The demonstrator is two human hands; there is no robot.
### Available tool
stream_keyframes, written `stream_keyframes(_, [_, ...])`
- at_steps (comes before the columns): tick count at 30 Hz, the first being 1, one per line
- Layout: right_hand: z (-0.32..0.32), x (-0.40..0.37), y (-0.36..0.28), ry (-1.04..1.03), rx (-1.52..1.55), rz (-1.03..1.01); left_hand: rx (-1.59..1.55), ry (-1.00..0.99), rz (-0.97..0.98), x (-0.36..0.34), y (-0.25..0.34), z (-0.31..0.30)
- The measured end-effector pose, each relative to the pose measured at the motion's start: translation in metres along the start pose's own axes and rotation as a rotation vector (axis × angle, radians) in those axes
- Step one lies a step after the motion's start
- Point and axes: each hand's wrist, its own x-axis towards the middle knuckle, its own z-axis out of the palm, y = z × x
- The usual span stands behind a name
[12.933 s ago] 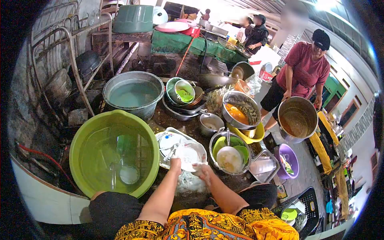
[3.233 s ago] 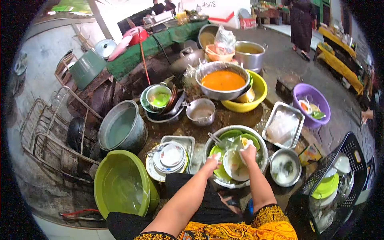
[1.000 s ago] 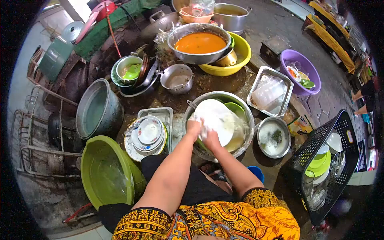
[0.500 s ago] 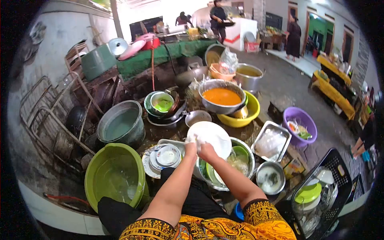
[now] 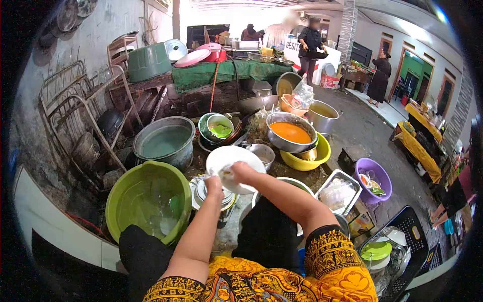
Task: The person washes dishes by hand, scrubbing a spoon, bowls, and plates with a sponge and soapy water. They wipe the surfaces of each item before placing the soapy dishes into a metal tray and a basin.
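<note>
A round white plate (image 5: 234, 154) is tilted up in front of me, above the stacked dishes. My left hand (image 5: 215, 184) is closed on its near left edge. Against the plate's face, my right hand (image 5: 243, 172) is curled, and a whitish bit shows at its fingers; what it holds is too blurred to name. Under my left hand sits a stack of small plates (image 5: 199, 190), partly covered by the arm. A large green tub (image 5: 114, 201) with water and some submerged dishes stands to the left. The wide basin (image 5: 294, 182) beside my right forearm is mostly hidden by my knee.
Beyond the plate are a grey water bucket (image 5: 188, 146), a steel pot of orange liquid (image 5: 291, 132) and a yellow basin (image 5: 324, 148). On the right stand a metal tray (image 5: 356, 182), a purple basin (image 5: 385, 173) and a black crate (image 5: 415, 231). Several people are farther back.
The plate has moved left with both hands, from over the wide basin to beside the stacked plates. My right knee now covers much of that basin. The view has tilted up.
</note>
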Motion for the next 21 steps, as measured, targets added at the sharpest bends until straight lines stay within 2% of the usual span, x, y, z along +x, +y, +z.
stream_keyframes(1, [-0.001,-0.006,-0.024,-0.048,0.06,-0.031,-0.033,0.008,-0.042,0.021,-0.011,-0.026])
stream_keyframes(3, [0.018,-0.017,-0.047,-0.048,0.176,-0.026,-0.083,0.105,0.036,0.045,-0.026,-0.07])
stream_keyframes(5, [0.044,-0.015,-0.037,-0.17,-0.044,-0.098,-0.291,-0.14,-0.019,0.004,0.019,-0.074])
stream_keyframes(9, [0.056,-0.024,-0.027,-0.086,-0.123,0.022,-0.103,-0.115,-0.08,0.009,-0.001,-0.093])
stream_keyframes(11, [0.066,-0.018,-0.047,0.075,-0.019,0.294,-0.026,-0.068,-0.107,0.014,-0.021,-0.096])
stream_keyframes(12, [0.071,-0.01,-0.056,0.039,-0.019,0.311,-0.036,-0.067,-0.117,0.016,-0.036,-0.094])
stream_keyframes(13, [0.097,-0.001,-0.059,0.151,0.079,0.289,-0.049,-0.066,-0.125,0.018,-0.048,-0.093])
stream_keyframes(14, [0.11,0.0,-0.07,0.13,0.108,0.253,-0.131,-0.045,-0.264,0.017,-0.054,-0.095])
stream_keyframes(15, [0.121,-0.002,-0.082,0.102,0.143,0.217,-0.077,0.124,-0.361,-0.022,-0.014,-0.077])
stream_keyframes(16, [0.125,-0.008,-0.091,0.063,0.245,0.25,-0.026,0.092,-0.377,-0.017,-0.016,-0.082])
stream_keyframes(17, [0.13,-0.021,-0.093,0.078,0.481,0.283,0.022,0.07,-0.396,-0.01,-0.028,-0.098])
stream_keyframes(18, [0.133,-0.037,-0.093,0.078,0.721,0.32,0.009,0.121,-0.419,0.037,-0.1,-0.136])
stream_keyframes(19, [0.143,-0.047,-0.072,-0.012,0.294,0.169,-0.373,-0.2,-0.287,0.084,-0.16,-0.169])
stream_keyframes(20, [0.156,-0.055,-0.047,-0.061,0.199,0.172,-0.404,-0.144,-0.267,0.057,-0.139,-0.161])
stream_keyframes(21, [0.189,-0.05,-0.007,-0.075,0.528,0.585,-0.428,-0.086,-0.247,0.027,-0.096,-0.13])
